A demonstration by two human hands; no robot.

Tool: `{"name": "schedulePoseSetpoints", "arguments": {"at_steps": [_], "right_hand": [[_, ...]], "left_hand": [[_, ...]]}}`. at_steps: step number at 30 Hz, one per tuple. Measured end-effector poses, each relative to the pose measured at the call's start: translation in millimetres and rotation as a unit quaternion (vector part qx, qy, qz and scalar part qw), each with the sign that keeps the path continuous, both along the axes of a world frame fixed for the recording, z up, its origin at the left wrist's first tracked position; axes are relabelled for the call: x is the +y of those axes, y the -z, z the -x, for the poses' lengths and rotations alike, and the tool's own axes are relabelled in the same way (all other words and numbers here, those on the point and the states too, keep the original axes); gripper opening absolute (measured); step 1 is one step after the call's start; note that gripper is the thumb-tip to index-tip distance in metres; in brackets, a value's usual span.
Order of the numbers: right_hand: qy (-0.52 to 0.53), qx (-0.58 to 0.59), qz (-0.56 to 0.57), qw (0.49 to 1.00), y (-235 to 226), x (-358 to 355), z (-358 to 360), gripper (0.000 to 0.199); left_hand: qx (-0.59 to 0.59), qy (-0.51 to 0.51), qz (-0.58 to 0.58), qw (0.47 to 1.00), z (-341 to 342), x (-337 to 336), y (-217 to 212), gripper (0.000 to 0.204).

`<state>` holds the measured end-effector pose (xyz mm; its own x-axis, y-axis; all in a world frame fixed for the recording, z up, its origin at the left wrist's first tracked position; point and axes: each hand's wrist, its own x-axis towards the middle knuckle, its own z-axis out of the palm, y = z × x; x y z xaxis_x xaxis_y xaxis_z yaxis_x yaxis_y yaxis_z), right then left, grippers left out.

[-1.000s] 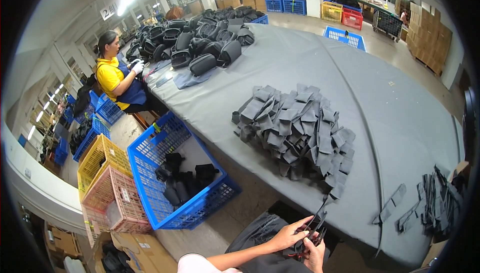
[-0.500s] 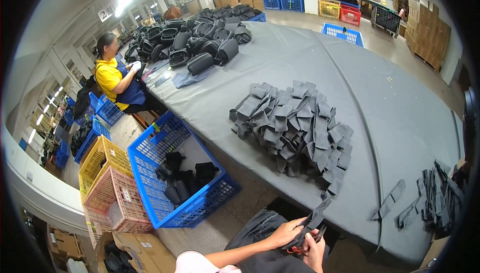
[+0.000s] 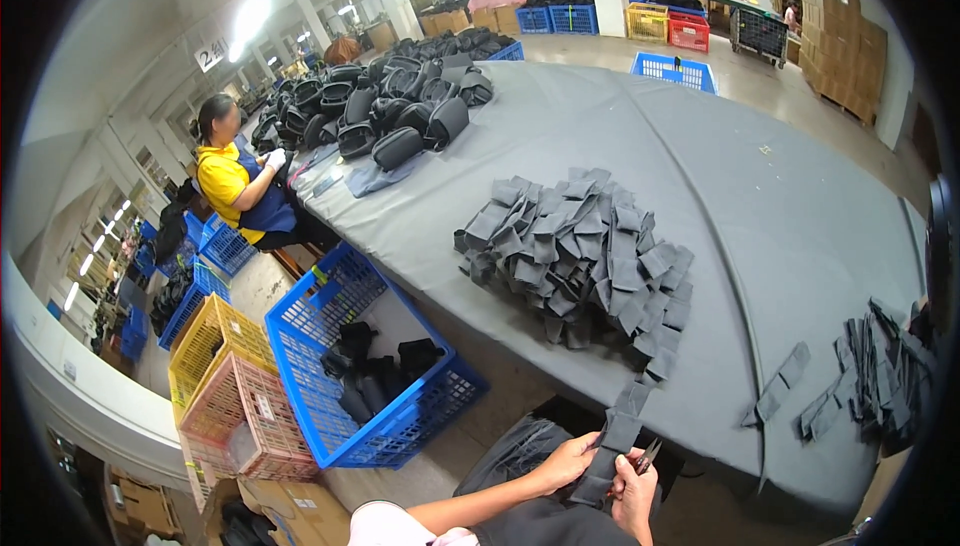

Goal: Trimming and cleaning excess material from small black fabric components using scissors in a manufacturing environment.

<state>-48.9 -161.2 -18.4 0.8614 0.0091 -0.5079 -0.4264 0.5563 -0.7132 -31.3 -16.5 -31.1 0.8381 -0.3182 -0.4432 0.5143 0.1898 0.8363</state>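
Near the table's front edge, my left hand (image 3: 568,463) is closed on a strip of joined dark grey fabric pieces (image 3: 622,430). The strip reaches up toward the big heap of similar grey fabric pieces (image 3: 580,261) on the table, and its lower end hangs over my lap. Close beside it, my right hand (image 3: 633,494) is wrapped round a small pair of scissors (image 3: 649,454), blades pointing up and away. The right fingers also lie against the strip's edge; whether they pinch it I cannot tell. Most of the scissors' handles are hidden in the palm.
Grey cloth covers the table (image 3: 800,246). More fabric strips (image 3: 880,376) lie at the right, black pouches (image 3: 400,106) at the far left. A blue crate (image 3: 300,376) with black items stands left, beside yellow (image 3: 215,341) and pink crates (image 3: 250,411). A co-worker (image 3: 240,181) in yellow sits beyond.
The strip is now drawn out straighter and flatter between my hands. The scissors have turned, blades now upward, their red-orange handles no longer plainly seen. The view has shifted slightly.
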Motion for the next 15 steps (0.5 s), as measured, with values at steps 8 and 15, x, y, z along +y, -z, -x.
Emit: {"name": "schedulePoseSetpoints", "arguments": {"at_steps": [8,15], "right_hand": [[-0.007,-0.037,-0.025,0.999,1.3,-13.3,19.8,0.016],[-0.045,-0.071,-0.016,0.996,-10.3,-35.1,32.2,0.016]], "left_hand": [[-0.087,-0.078,-0.047,0.992,12.6,-14.0,-5.9,0.031],[-0.018,-0.126,0.036,0.991,22.9,-42.6,-32.6,0.029]]}}
